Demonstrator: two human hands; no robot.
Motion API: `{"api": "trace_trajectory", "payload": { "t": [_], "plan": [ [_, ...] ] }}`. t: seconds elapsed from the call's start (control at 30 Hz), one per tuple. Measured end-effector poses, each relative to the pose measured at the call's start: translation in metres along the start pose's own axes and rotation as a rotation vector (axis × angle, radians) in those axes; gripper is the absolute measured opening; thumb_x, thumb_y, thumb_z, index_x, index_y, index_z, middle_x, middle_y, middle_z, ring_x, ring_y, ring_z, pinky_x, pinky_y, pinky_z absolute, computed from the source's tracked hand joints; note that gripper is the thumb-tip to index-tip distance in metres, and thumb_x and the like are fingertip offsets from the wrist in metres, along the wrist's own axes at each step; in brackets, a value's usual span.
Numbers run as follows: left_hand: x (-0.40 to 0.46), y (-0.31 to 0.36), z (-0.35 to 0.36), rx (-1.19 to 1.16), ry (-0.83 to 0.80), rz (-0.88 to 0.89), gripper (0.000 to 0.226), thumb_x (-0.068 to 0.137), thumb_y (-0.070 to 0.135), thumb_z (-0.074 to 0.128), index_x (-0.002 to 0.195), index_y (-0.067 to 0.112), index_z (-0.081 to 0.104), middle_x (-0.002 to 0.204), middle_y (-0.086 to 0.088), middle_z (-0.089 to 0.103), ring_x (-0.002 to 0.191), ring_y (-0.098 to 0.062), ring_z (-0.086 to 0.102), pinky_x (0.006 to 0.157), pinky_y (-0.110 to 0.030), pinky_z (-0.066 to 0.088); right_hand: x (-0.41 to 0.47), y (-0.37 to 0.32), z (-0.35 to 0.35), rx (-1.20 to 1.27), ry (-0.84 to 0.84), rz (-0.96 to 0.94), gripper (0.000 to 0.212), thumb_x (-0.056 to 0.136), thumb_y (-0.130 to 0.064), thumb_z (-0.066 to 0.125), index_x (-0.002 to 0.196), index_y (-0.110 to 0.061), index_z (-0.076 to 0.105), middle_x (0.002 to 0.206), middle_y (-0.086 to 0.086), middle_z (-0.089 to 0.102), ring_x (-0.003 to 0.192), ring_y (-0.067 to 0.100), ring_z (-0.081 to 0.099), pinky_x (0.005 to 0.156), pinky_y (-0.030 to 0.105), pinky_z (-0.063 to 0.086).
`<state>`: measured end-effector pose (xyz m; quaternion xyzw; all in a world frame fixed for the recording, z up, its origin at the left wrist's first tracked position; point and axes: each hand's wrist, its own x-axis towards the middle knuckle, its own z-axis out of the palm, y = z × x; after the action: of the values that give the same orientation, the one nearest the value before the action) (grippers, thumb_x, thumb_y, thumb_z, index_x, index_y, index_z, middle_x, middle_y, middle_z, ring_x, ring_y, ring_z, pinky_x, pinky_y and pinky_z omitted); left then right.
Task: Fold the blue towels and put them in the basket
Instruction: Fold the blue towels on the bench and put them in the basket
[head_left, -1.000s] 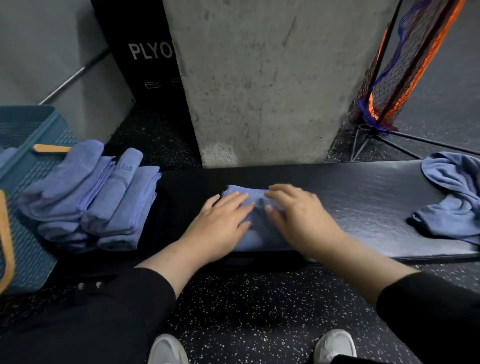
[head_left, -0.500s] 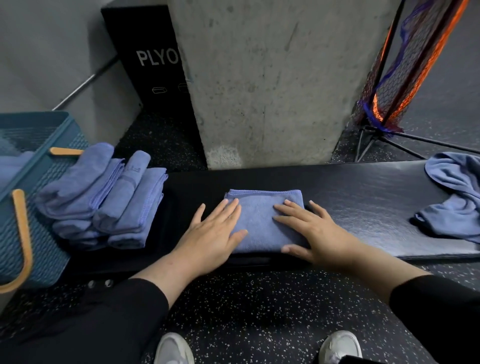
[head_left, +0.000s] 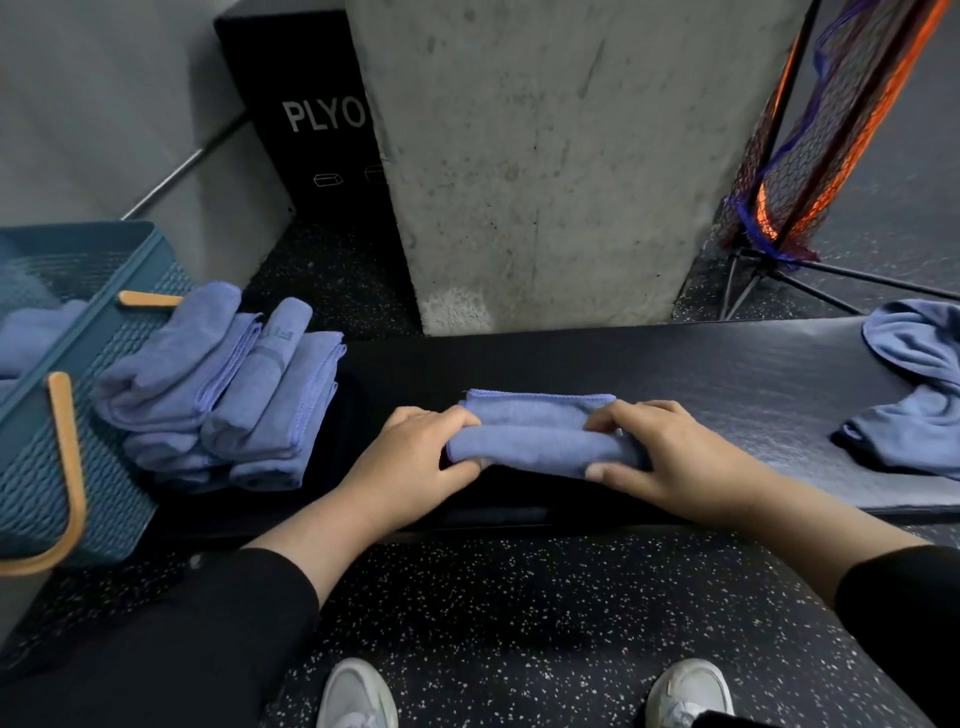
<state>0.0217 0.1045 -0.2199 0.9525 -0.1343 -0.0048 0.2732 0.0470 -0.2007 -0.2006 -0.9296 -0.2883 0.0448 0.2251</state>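
A black bench (head_left: 649, 364) spans the speckled dark floor (head_left: 519, 613). Behind it rises a concrete pillar (head_left: 545, 156), with a black "PLYO" box (head_left: 306, 130) beside grey wall (head_left: 104, 93).

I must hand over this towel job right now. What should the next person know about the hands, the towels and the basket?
Left hand grips the left end of the folded towel on the black bench; right hand grips its right end. The near edge is lifted over, mid-fold.
Done: a stack of folded towels lies on the bench beside the blue basket, not inside it. Some blue cloth shows inside the basket.
Left: finish this fold, fold the crumpled towel at the bench's right end, then put all folded towels into the basket.
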Motion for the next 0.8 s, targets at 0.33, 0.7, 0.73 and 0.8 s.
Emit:
{"api": "trace_trajectory", "payload": {
  "t": [0.33, 0.7, 0.73, 0.8],
  "plan": [
    [0.032, 0.017, 0.002, -0.278, 0.128, -0.309, 0.02, 0.085, 0.047, 0.071, 0.087, 0.031, 0.059, 0.076, 0.009, 0.068, 0.078, -0.009, 0.066, 0.076, -0.041, 0.056, 0.03, 0.004, 0.005, 0.189, 0.159, 0.256, 0.024, 0.091, -0.037, 0.068, 0.109, -0.034, 0.051, 0.093, -0.012, 0.062, 0.081, 0.008, 0.059, 0.075, 0.03, 0.047],
    [0.039, 0.012, 0.03, 0.293, 0.108, 0.067, 0.047, 0.097, 0.021, 0.044, 0.142, 0.028, 0.056, 0.152, 0.004, 0.05, 0.138, -0.018, 0.046, 0.109, -0.043, 0.036, 0.046, -0.012, 0.051, -0.375, 0.191, -0.085, 0.05, 0.099, -0.047, 0.037, 0.138, -0.022, 0.058, 0.146, -0.005, 0.055, 0.136, 0.016, 0.05, 0.115, 0.058, 0.03],
    [0.037, 0.011, 0.028, 0.273, 0.023, 0.034, 0.049, 0.102, 0.023, 0.036, 0.149, 0.028, 0.046, 0.156, 0.008, 0.043, 0.145, -0.013, 0.037, 0.116, -0.041, 0.028, 0.044, -0.011, 0.055, -0.392, 0.105, -0.059, 0.06, 0.099, -0.055, 0.032, 0.146, -0.021, 0.049, 0.153, -0.005, 0.047, 0.142, 0.014, 0.042, 0.118, 0.059, 0.025],
    [0.033, 0.006, 0.024, 0.236, -0.102, -0.032, 0.052, 0.106, 0.038, 0.027, 0.157, 0.03, 0.03, 0.162, 0.015, 0.031, 0.151, -0.006, 0.02, 0.123, -0.04, 0.015, 0.044, -0.004, 0.053, -0.38, -0.006, -0.028, 0.074, 0.095, -0.066, 0.025, 0.156, -0.024, 0.031, 0.162, -0.01, 0.031, 0.15, 0.01, 0.026, 0.122, 0.055, 0.017]
  ]
}}
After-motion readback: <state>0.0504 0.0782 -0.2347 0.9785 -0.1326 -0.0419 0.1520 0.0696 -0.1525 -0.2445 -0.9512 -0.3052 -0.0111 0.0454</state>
